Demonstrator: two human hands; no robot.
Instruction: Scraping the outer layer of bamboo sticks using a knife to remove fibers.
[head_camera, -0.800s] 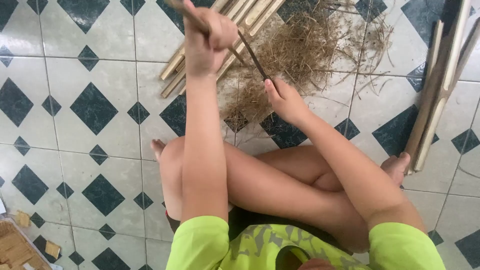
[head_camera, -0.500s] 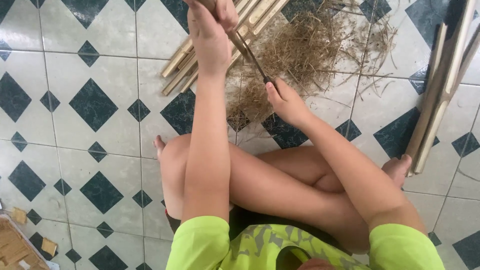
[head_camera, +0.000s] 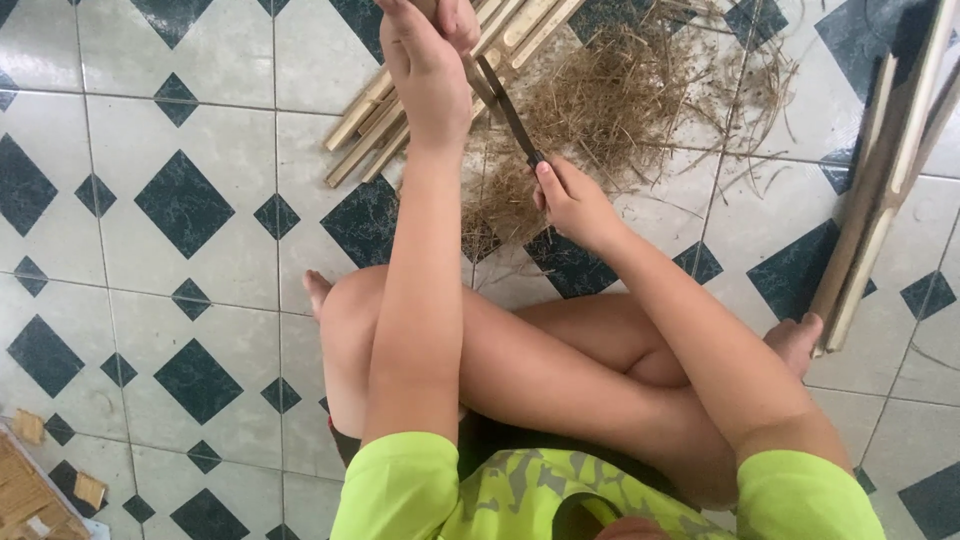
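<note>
I sit cross-legged on a tiled floor. My left hand (head_camera: 430, 50) is raised at the top of the view, closed around a bamboo strip whose top runs out of frame. My right hand (head_camera: 572, 200) grips the handle of a dark-bladed knife (head_camera: 508, 112), the blade slanting up to the left toward the strip under my left hand. Right behind both hands lies a pile of dry bamboo shavings (head_camera: 620, 110).
A bundle of split bamboo strips (head_camera: 400, 125) lies on the floor at upper centre-left. More long bamboo slats (head_camera: 880, 190) lean along the right edge by my foot. Small wood offcuts and a woven piece (head_camera: 30, 490) sit at the bottom left.
My left hand has risen toward the top edge with the strip. My right hand and the knife stay near the shavings, the blade still angled up to the strip.
</note>
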